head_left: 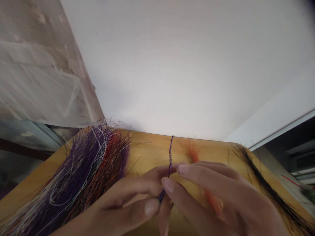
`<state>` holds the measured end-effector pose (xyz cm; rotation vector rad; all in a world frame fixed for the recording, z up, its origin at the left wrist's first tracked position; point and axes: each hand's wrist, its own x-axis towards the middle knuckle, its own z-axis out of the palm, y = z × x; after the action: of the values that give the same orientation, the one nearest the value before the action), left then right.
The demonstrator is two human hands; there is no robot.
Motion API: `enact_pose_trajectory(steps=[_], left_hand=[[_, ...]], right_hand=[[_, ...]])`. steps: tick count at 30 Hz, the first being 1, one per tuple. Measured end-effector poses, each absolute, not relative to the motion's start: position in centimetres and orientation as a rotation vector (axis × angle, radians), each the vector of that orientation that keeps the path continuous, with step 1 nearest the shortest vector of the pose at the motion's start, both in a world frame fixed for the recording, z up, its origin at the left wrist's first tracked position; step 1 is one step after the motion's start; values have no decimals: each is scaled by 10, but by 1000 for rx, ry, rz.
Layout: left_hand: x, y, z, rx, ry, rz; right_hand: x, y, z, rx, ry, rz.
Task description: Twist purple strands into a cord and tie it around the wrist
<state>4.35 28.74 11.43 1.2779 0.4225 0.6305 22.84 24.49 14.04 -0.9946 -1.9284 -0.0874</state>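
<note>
A thin purple braid (169,160) stands between the hands, its long axis running nearly straight up and away from the person, with the upper tip leaning slightly to the right. That free upper end rises past the fingers and ends in a fine point over the wooden tabletop (147,147). The lower end disappears into the pinch between the hands, where fingers hide it, so its last stretch cannot be followed clearly. The left hand (123,200) comes in from the lower left, curled and mostly closed, with its thumb and forefinger gathered around the braid's lower part. The right hand (221,200) comes in from the lower right, more open, its fingers extended and slightly spread. Two of its fingertips (168,185) press in on the braid from the right, just above the left thumb, so both hands are grasping the same short section. Left of the left hand, a thick bundle of loose dyed fibres (93,170) in purple, white, red and orange fans across the tabletop, its strands running up and to the right. Beyond the right hand lies a small tuft of orange fibres (193,154), with more orange showing beneath the fingers. Further right of that hand, a long hank of black fibres (270,193) lies diagonally along the table's edge, and a white wall (184,65) rises past the table.
</note>
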Motion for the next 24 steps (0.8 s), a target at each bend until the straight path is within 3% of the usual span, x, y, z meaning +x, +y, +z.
enact_pose_trajectory(steps=[11,17,24], left_hand=[[47,285,115,1241,455,734],[45,287,108,1173,369,711],[49,285,103,965,362,748]], right_hand=[[231,253,161,-1064,-1914,146],[230,249,154,-1080,-1861,94],[228,250,145,-1119,-1598,307]])
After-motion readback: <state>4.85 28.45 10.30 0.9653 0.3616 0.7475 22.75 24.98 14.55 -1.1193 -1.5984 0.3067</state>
